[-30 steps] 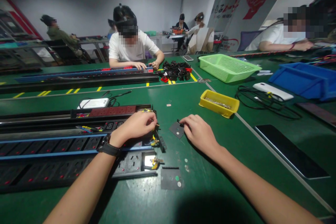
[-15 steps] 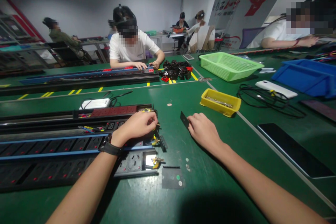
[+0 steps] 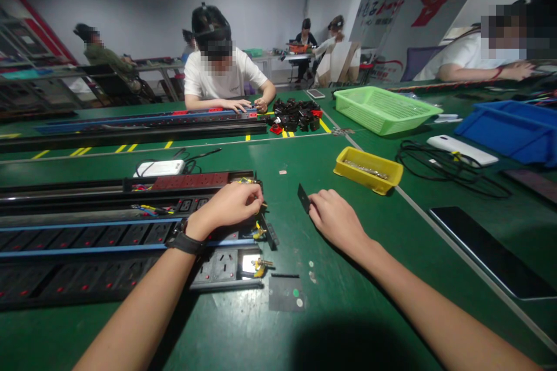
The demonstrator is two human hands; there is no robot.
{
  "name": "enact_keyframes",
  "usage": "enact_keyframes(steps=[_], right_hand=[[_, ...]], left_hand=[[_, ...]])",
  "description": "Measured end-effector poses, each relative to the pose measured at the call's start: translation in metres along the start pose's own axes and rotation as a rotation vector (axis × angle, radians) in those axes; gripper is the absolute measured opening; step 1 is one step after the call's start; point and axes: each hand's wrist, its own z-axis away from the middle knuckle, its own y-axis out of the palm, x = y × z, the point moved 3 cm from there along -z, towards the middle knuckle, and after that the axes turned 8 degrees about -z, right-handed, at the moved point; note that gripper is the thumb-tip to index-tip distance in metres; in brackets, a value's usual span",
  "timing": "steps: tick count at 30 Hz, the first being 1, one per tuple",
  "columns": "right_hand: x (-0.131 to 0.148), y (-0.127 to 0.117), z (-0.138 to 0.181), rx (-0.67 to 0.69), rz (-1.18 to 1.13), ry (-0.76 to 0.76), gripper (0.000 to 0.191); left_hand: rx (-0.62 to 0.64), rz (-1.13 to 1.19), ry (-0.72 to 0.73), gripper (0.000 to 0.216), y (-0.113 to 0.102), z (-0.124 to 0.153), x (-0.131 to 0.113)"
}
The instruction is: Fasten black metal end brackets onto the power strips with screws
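Observation:
My right hand (image 3: 337, 214) pinches a small black end plate (image 3: 303, 197), held upright on its edge just above the green table. My left hand (image 3: 230, 204), with a black band at the wrist, is closed at the right end of a black power strip (image 3: 185, 204); whatever its fingers grip is hidden. Below that hand a dark end piece (image 3: 270, 235) leans beside the blue-edged strip (image 3: 143, 234). Nearest me is another socket strip (image 3: 220, 265), with a yellow wire and brass screw terminal (image 3: 262, 266) sticking out of its end.
A yellow tray (image 3: 368, 171) of small metal parts stands beyond my right hand. Farther right are a green basket (image 3: 385, 110), blue bins (image 3: 513, 130), black cable and a dark phone (image 3: 489, 252). Across the table a person (image 3: 224, 78) handles strips beside black and red parts (image 3: 298, 115).
The view has shifted slightly. Both hands stay in nearly the same places, and the right one still holds the black plate.

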Motion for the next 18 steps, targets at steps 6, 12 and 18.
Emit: enact_keyframes(steps=[6, 12, 18], right_hand=[[0.003, 0.000, 0.001, 0.010, -0.043, -0.010, 0.022], [0.010, 0.003, 0.001, -0.035, -0.156, -0.052, 0.022], [0.018, 0.006, 0.000, -0.023, -0.153, -0.082, 0.020]], left_hand=[[-0.007, -0.002, -0.001, 0.013, 0.000, 0.000, 0.000], [-0.011, 0.005, 0.021, 0.009, -0.001, 0.001, -0.001], [-0.031, -0.022, 0.034, 0.008, -0.002, 0.000, -0.001]])
